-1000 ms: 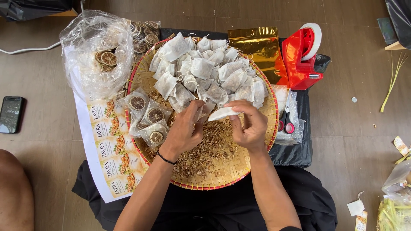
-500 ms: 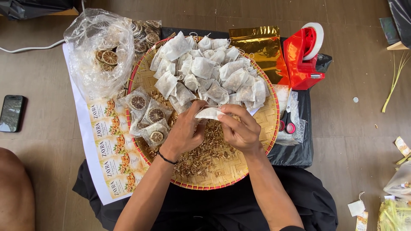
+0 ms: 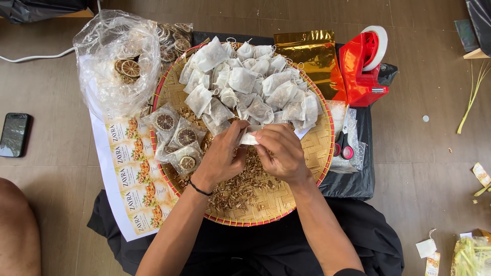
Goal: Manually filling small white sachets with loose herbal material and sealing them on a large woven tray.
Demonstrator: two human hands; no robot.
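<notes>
Left hand (image 3: pixel 221 156): over the middle of the tray, fingers pinched on the left end of a small white sachet (image 3: pixel 249 137).
Right hand (image 3: pixel 281 152): just beside the left, fingers closed on the sachet's right end; both hands hold it together.
Sachet: held just above the tray (image 3: pixel 312 153), between the loose herb and the heap of filled ones; mostly hidden by the fingers, so whether its mouth is open I cannot tell.
Tray: round woven basket tray with a red rim, resting on a dark cloth (image 3: pixel 353 179) on the floor (image 3: pixel 419 153).
Loose herb (image 3: pixel 240 186): brown dried bits spread over the near half of the tray, directly under the hands.
Filled sachets (image 3: pixel 250 82): a heap on the far half of the tray.
Citrus packets (image 3: pixel 176 135): clear packets with dried slices, on the tray's left edge.
Plastic bag (image 3: pixel 115 66): beyond the tray to the left, more dried slices inside.
Labels (image 3: pixel 135 174): a printed sheet lying left of the tray.
Tape dispenser (image 3: pixel 364 66): red, right of the tray, beside a gold pouch (image 3: pixel 307 51).
Scissors (image 3: pixel 343 143): right of the tray rim.
Phone (image 3: pixel 14 134): far left on the floor.
Step in hand: likely working one sachet at its mouth, filling or closing it.
Next move calls for: a steady two-handed pinch that keeps the mouth up so nothing spills.
</notes>
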